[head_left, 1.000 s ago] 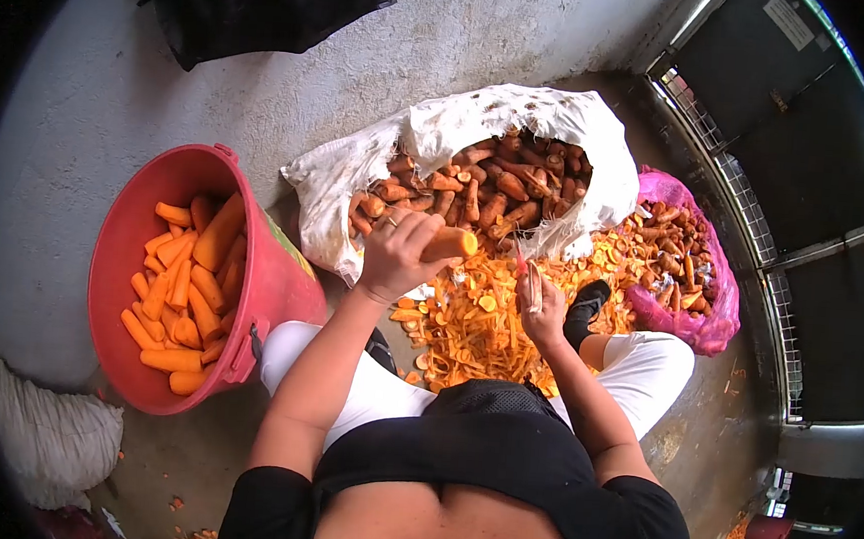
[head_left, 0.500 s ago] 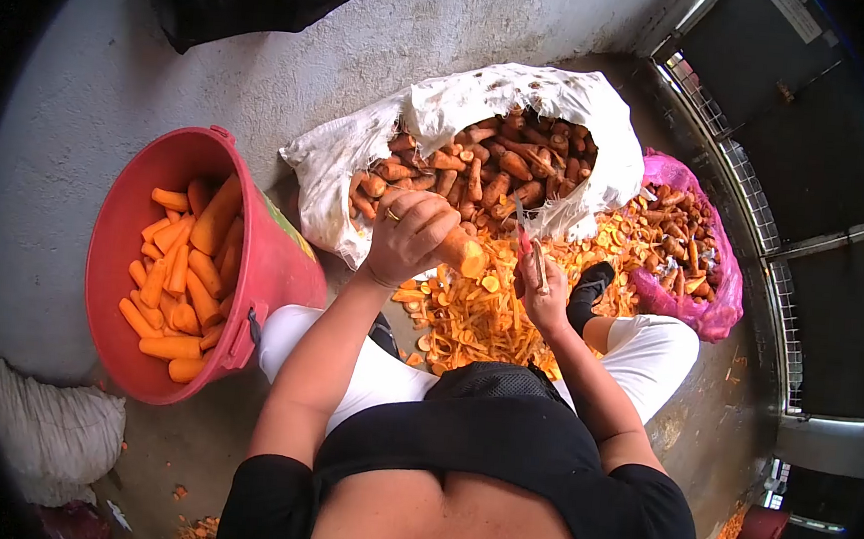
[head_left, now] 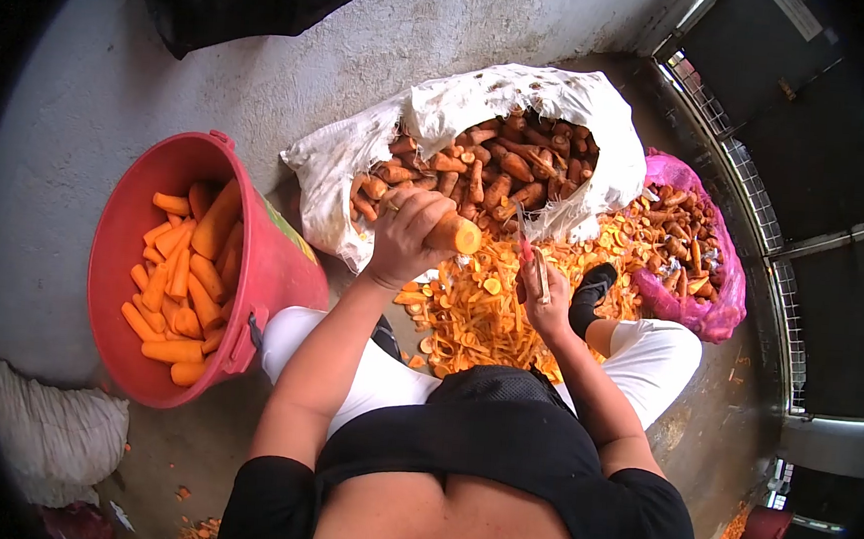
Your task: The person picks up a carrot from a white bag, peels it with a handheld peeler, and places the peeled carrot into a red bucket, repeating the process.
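Observation:
My left hand (head_left: 401, 239) is wrapped round a thick carrot (head_left: 460, 235), whose cut, bright orange end points right. Its skin looks darker than that cut face. In my right hand (head_left: 548, 306) is a red-handled knife (head_left: 525, 246), the thin blade pointing up and a little apart from the carrot. A pale, narrow tool (head_left: 542, 275) also sticks out of this hand; its kind I cannot make out. Below both hands, a heap of orange peelings and cut slices (head_left: 484, 308) covers the floor between my legs.
A white sack (head_left: 345, 153) ahead holds many unpeeled carrots (head_left: 498, 189). To the left leans a red bucket (head_left: 116, 277) with peeled carrots (head_left: 181, 282). A pink bag (head_left: 731, 290) of carrot scraps stands right, near dark metal panels (head_left: 836, 288). A whitish sack (head_left: 51, 423) lies lower left.
The carrot has tilted up slightly in my left hand, turning its cut end more to the right and toward me. My right hand has shifted slightly, still with the knife.

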Demonstrator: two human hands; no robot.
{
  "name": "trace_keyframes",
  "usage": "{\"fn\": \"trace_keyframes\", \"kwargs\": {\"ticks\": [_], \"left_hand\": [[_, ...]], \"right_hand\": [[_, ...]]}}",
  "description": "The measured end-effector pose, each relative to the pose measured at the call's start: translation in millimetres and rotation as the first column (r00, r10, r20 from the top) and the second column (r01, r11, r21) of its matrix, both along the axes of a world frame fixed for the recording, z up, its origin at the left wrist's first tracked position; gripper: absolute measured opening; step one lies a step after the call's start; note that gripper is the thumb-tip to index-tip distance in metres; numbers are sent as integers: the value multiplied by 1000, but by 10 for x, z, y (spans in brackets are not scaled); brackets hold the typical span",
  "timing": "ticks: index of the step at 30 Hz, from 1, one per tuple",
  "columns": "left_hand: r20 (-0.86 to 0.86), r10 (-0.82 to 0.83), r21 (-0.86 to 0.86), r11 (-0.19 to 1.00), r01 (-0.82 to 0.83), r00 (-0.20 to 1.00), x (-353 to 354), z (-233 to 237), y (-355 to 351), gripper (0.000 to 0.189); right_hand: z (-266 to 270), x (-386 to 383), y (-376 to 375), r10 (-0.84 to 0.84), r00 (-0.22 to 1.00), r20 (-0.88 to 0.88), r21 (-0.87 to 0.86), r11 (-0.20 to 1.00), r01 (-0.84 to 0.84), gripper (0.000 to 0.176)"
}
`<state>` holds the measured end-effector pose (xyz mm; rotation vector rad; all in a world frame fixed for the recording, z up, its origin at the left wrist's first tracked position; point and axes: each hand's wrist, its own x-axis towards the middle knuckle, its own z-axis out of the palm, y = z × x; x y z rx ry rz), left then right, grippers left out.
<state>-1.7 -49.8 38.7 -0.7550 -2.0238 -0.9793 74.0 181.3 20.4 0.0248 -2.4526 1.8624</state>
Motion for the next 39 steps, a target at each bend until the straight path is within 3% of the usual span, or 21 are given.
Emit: {"fn": "trace_keyframes", "kwargs": {"ticks": [2,3,4,5,6,8,10,11,14,16,19,22,23,26,27,28,31,32,34,37,39], "left_hand": [[83,-27,41,999,24,996,-11,80,43,43],[410,-148,261,964,39,900,4,122,92,43],[651,-317,460,888,-25,690,20,148,130,44],[694,-475,624,772,-122,541,-73,-45,118,50],[679,-655,734,599,-322,330,-120,-119,129,60],[452,-884,794,338,-505,119,-193,-252,75,68],[425,-896,793,299,-531,129,-223,-326,83,67],[412,-902,789,282,-545,129,-230,-369,92,67],[373,-915,738,195,-646,150,-149,-144,148,48],[338,-931,759,182,-626,139,-139,-197,128,47],[324,-939,761,188,-621,113,-160,-227,101,50],[300,-949,770,179,-613,99,-146,-186,97,52],[293,-952,780,183,-599,91,-149,-223,85,52],[279,-958,798,198,-569,58,-158,-306,71,52],[280,-959,796,205,-570,46,-150,-287,81,51],[281,-959,795,212,-569,35,-150,-262,90,51],[350,-935,738,241,-630,53,-148,-160,187,48],[361,-930,747,241,-620,74,-158,-162,220,47],[379,-917,762,233,-605,125,-175,-229,274,46],[323,-941,741,184,-645,103,-178,-232,324,39],[270,-957,694,119,-710,103,-173,-258,391,36]], "right_hand": [[51,1,-10,11,999,-41,54,999,-9,36],[62,-5,-12,14,997,-76,75,997,-9,36],[69,-9,-10,18,994,-110,96,995,-7,36],[39,-25,3,-21,997,-69,19,1000,22,36],[0,-53,12,-55,998,-24,-56,997,54,36],[-36,-83,42,-93,994,60,-107,989,99,36],[-23,-89,58,-111,985,132,-63,991,120,37],[-94,-88,86,-84,994,73,-43,995,88,37],[-233,-105,126,-56,998,-9,368,928,55,35],[-598,-112,242,-83,982,170,500,866,-14,41],[-1248,-133,493,-162,913,375,736,650,-187,55],[-1543,-162,623,-290,788,543,770,547,-329,49],[-1622,-201,675,-307,741,597,742,564,-363,47],[-1732,-255,742,-267,806,528,785,516,-343,47],[-1759,-247,741,-270,878,395,849,472,-237,72],[-1748,-343,811,-286,815,504,797,517,-312,71],[-1552,-439,940,-134,901,412,732,637,-240,65],[-1401,-578,981,-89,788,609,583,724,-369,78],[-669,-525,794,121,827,549,231,929,-289,83],[-334,-725,867,327,870,370,20,933,-359,80],[-82,-821,975,428,817,388,-65,896,-439,51]]}}
